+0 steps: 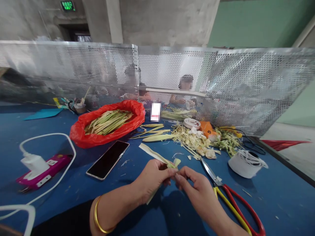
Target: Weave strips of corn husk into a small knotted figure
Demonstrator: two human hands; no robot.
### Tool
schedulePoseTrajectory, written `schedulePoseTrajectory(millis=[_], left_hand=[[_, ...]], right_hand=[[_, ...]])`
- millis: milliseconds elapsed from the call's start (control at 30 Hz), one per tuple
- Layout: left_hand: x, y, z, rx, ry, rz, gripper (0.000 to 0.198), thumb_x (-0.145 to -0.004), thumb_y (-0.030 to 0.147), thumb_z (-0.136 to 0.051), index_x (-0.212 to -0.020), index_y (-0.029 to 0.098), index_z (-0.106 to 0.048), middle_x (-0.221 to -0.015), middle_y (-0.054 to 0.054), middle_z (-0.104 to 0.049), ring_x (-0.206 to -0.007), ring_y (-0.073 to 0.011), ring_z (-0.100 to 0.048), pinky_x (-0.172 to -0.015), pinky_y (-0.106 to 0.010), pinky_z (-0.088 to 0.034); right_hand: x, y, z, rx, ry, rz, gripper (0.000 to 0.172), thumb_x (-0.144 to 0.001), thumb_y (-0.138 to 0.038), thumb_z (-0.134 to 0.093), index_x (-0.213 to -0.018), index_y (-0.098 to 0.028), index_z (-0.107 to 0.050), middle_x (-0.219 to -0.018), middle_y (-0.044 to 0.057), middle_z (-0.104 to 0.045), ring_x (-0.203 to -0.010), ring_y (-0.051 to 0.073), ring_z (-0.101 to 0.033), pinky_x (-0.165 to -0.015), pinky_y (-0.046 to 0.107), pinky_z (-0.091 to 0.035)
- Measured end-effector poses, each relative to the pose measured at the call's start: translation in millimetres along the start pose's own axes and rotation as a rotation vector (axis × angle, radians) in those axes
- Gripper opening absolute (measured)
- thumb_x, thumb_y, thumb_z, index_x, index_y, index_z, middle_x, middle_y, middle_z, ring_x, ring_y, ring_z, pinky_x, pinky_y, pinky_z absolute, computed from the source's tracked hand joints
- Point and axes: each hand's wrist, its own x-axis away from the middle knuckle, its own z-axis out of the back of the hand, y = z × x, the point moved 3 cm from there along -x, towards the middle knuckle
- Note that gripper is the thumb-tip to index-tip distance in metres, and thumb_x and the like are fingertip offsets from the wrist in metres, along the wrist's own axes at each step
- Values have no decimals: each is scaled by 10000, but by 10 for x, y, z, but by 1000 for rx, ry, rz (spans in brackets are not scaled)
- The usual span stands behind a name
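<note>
Between my two hands, above the blue table point(137, 183), is a pale green strip of dried leaf point(152, 152), bent into a small loop at one end. My left hand point(155, 175) pinches it between thumb and fingers, and its long flat end sticks out to the upper left. The fingertips of my right hand point(193, 183) are closed against the folded end, touching the left fingers. What exactly lies under the right fingertips is hidden. Beside my right hand lie scissors point(230, 193) with one red and one yellow handle.
A red plastic bag point(83, 142) of leaf strips stands at the back left, a phone point(108, 160) before it. Leaf scraps point(197, 141) lie behind my hands. A magenta power strip point(44, 172) is left, a white cord roll point(246, 164) right. A perforated metal screen point(169, 72) borders the back.
</note>
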Motion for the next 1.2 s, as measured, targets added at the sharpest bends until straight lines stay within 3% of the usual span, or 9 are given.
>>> schedulePoseTrajectory(millis=[267,433,567,700,867,1033,1200], left_hand=[[-8,76,20,19,83,14,285,-615,361,-768,-692,108,-663,-556,16,-546,-446,-65,-427,-455,-210,-321],[-1,60,22,110,98,84,271,-622,340,-784,-658,120,-631,-557,23,-547,-445,-62,-446,-469,-206,-375],[-2,45,24,200,17,182,373,-726,489,-696,-709,122,-630,-633,-9,-597,-473,-77,-494,-445,-203,-394],[24,21,-16,137,-31,200,446,-746,564,-644,-682,124,-613,-591,-11,-587,-426,-75,-470,-402,-201,-375],[56,-86,-84,23,-42,234,344,-648,447,-755,-667,138,-605,-524,32,-530,-395,-57,-415,-366,-177,-321],[53,-124,-107,-41,-52,234,169,-648,295,-698,-642,138,-635,-479,42,-488,-388,-61,-395,-356,-176,-303],[65,-102,-113,-33,-66,242,151,-630,279,-697,-651,139,-645,-480,40,-493,-394,-69,-406,-367,-185,-318]], right_hand=[[31,-84,89,-23,-45,-41,296,-887,-386,-467,-658,-199,-491,-595,-21,-507,-594,135,-467,-565,244,-349],[-8,-47,79,-114,-35,-54,321,-855,-413,-524,-628,-187,-520,-585,-14,-512,-593,135,-460,-567,245,-348],[-78,30,87,-305,-28,-156,397,-812,-538,-576,-676,-167,-616,-617,1,-535,-621,148,-472,-577,254,-357],[-92,62,53,-612,-14,-250,380,-770,-545,-651,-789,-167,-674,-772,40,-635,-807,193,-556,-757,281,-418],[-53,73,-12,-771,47,-307,341,-727,-488,-713,-638,-179,-602,-653,8,-580,-679,155,-525,-677,271,-426],[-43,107,-32,-736,119,-288,337,-711,-463,-716,-594,-182,-570,-599,-10,-536,-603,135,-472,-602,261,-396],[-67,144,-7,-659,199,-259,310,-714,-429,-705,-594,-180,-565,-593,-20,-529,-603,124,-440,-608,253,-375]])
